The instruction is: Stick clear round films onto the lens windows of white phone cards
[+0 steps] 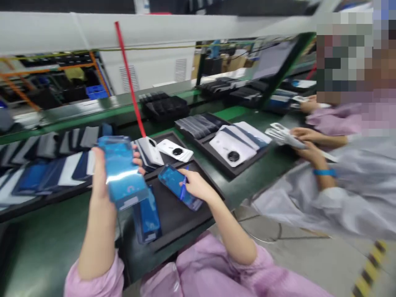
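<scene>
My left hand is closed around a phone-shaped panel covered in shiny blue film, raised above the tray. My right hand has its fingers closed on a blue pen. Beneath that hand, a second blue-filmed panel with a dark edge lies at an angle on a black tray; whether the fingers also grip it I cannot tell. A third blue panel rests at the tray's left side. White phone back covers with round dark camera rings sit at its far end.
At the left, a long tray holds rows of dark, blue and white panels. Another black tray carries white covers. A red rod slants above the green bench. Co-workers' hands hold white pieces at the right.
</scene>
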The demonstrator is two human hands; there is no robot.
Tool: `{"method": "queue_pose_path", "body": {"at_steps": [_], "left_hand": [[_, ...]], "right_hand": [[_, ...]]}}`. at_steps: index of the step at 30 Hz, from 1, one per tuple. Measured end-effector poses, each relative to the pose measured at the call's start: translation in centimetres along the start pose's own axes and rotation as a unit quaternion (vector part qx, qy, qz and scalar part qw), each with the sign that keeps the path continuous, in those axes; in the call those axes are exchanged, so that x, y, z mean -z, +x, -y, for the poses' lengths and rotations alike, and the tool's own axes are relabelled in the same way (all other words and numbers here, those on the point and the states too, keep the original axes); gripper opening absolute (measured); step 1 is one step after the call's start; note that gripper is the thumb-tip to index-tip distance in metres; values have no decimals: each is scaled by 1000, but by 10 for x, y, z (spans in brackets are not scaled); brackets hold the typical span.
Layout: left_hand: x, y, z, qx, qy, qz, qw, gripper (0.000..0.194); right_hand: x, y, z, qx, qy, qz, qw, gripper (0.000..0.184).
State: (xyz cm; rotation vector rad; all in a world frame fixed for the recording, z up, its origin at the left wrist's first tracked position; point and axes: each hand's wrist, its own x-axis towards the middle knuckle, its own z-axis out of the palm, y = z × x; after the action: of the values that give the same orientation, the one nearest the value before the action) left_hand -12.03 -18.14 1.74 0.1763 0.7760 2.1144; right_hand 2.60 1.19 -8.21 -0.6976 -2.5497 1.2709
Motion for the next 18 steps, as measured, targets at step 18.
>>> {"method": "queue_pose_path", "body": {"at_steps": [18], "left_hand": [[-4, 9, 32, 39, -11, -1, 999, 70]], "right_hand": [[-26, -33, 73, 231, 403, 37, 885, 13]]}}
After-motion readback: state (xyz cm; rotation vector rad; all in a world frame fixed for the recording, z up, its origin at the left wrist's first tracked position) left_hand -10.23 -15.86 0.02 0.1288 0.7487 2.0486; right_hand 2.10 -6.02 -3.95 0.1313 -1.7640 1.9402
